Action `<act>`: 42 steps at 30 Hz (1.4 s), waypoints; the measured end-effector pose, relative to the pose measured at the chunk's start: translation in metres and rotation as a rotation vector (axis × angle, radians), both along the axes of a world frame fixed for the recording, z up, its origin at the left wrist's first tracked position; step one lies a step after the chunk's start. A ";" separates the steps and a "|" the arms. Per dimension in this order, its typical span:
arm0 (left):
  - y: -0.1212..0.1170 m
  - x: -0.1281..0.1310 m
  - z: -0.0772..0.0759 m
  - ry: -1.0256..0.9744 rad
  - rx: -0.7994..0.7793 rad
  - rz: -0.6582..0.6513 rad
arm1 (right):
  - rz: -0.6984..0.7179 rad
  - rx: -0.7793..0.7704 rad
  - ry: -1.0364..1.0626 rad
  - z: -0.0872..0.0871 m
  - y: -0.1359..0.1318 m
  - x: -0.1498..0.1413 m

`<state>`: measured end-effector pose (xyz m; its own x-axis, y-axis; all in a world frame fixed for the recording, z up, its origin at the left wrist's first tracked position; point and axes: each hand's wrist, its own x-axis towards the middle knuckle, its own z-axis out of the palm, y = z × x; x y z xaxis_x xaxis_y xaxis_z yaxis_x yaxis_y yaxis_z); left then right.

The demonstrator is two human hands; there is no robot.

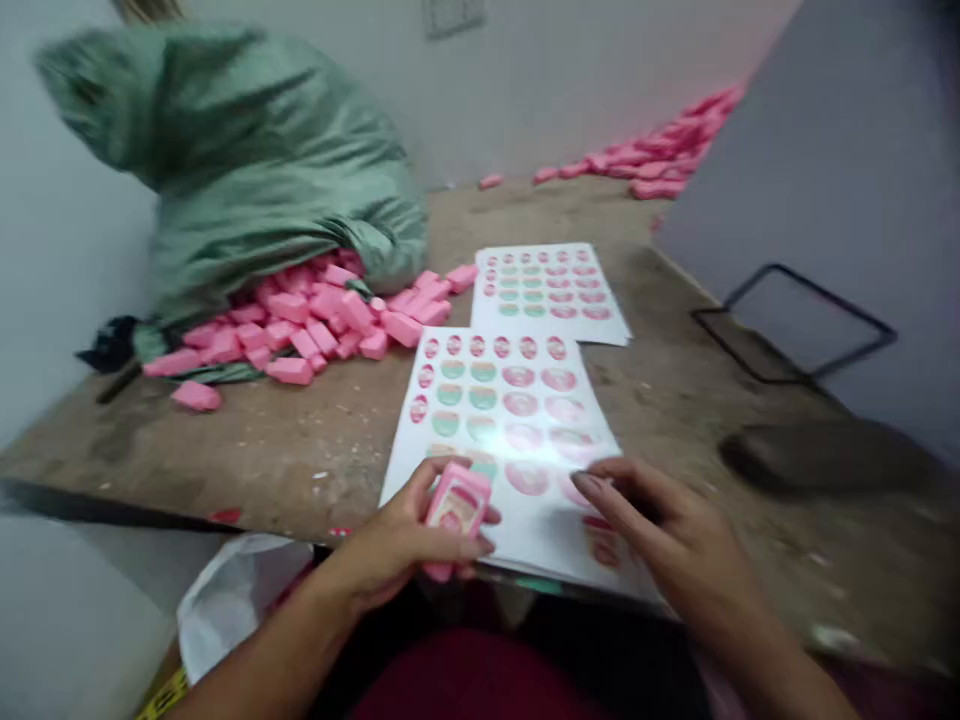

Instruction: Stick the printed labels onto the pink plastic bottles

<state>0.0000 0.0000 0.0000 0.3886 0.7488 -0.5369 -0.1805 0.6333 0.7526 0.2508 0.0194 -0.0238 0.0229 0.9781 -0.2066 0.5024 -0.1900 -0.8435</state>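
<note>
My left hand (401, 540) is closed round a pink soap bar (455, 512) with a round label on its top face, held over the near edge of a white sticker sheet (487, 420). My right hand (660, 520) lies on the same sheet's near right part, fingers stretched toward the pink and green round stickers; nothing shows between them. The picture is blurred by motion.
A green sack (247, 160) lies at the back left, spilling a heap of pink bars (315, 320) onto the worn brown table (300, 450). A second sticker sheet (551, 290) lies farther back. More pink bars (660, 150) pile at the far right. A white bag (232, 600) hangs below.
</note>
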 end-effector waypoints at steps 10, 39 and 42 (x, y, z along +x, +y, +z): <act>-0.027 -0.017 0.015 -0.201 0.011 0.350 | 0.218 0.285 0.212 0.020 -0.016 -0.065; -0.016 0.029 -0.018 -0.301 0.053 0.447 | 0.242 0.317 -0.006 0.000 -0.019 -0.061; -0.015 0.028 -0.019 -0.294 0.046 0.448 | 0.171 0.213 0.133 0.003 -0.015 -0.065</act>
<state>0.0285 -0.0148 -0.0189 0.1546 0.8959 -0.4166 -0.6332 0.4135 0.6543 0.1860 0.0043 -0.0210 -0.1599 0.9870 0.0130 0.3942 0.0759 -0.9159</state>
